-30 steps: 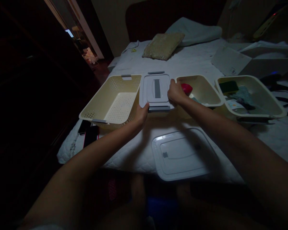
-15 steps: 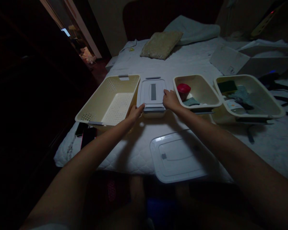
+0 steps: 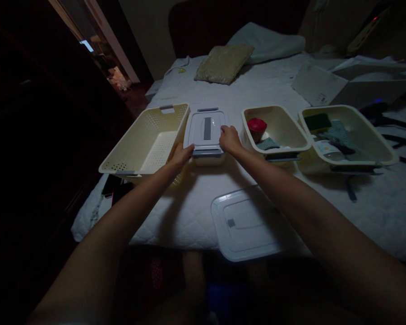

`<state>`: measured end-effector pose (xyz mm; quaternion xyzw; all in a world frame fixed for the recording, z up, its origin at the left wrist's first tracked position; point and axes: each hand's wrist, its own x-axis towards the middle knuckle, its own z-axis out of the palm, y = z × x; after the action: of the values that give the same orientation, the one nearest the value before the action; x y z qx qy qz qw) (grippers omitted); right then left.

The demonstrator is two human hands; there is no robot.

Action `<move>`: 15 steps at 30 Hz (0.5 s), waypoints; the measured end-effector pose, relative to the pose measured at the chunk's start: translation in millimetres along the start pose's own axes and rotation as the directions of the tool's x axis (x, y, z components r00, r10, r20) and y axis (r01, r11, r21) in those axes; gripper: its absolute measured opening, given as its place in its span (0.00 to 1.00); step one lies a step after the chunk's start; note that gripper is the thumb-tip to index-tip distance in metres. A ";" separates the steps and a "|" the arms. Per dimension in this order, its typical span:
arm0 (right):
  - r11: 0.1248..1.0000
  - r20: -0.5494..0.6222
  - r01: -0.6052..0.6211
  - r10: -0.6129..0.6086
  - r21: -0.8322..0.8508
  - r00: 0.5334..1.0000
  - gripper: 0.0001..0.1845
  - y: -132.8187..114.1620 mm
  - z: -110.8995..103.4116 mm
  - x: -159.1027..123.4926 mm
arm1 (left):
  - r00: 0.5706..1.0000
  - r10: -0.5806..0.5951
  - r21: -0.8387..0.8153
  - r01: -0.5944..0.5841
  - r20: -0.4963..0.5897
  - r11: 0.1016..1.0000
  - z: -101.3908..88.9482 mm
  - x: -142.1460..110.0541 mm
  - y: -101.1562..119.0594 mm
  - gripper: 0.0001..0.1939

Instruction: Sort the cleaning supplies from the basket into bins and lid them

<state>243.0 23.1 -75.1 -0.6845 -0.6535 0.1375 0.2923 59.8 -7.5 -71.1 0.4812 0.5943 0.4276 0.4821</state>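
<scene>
A small cream storage box [image 3: 208,160] with a pale lid [image 3: 198,128] and grey clips stands on the bed, closed. My left hand [image 3: 182,155] grips its near left corner, thumb on the lid's edge; some fingers are hidden behind the box. My right hand [image 3: 229,139] is closed on the right edge of the lid, its fingers curled. Close against the box's left side is a cream perforated basket [image 3: 142,131] with nothing visible inside. To the right, past a gap, stands an open cream bin [image 3: 286,128] holding a red item [image 3: 257,128] and a teal cloth [image 3: 268,144].
A loose translucent lid [image 3: 243,225] lies at the bed's front edge. Farther right, another open bin [image 3: 365,135] holds a bottle [image 3: 328,149], a cloth and a dark green item. A cushion [image 3: 225,63] lies at the back; dark phone-like objects [image 3: 120,189] lie beside the basket.
Both hands have shifted the lidded box slightly left, and the basket has moved left a little too. The gap between the box and the bin on its right is wider.
</scene>
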 end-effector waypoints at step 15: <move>0.993 0.160 0.089 -0.076 -0.075 0.984 0.22 -9.6 -8.5 0.7 | 1.000 -0.010 0.085 0.009 0.018 0.996 -11.5 8.5 -6.9 0.12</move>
<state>240.2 21.7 -62.7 -0.6554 -0.7074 0.1519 0.2170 46.8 -0.8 -77.2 0.5023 0.6098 0.3952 0.4687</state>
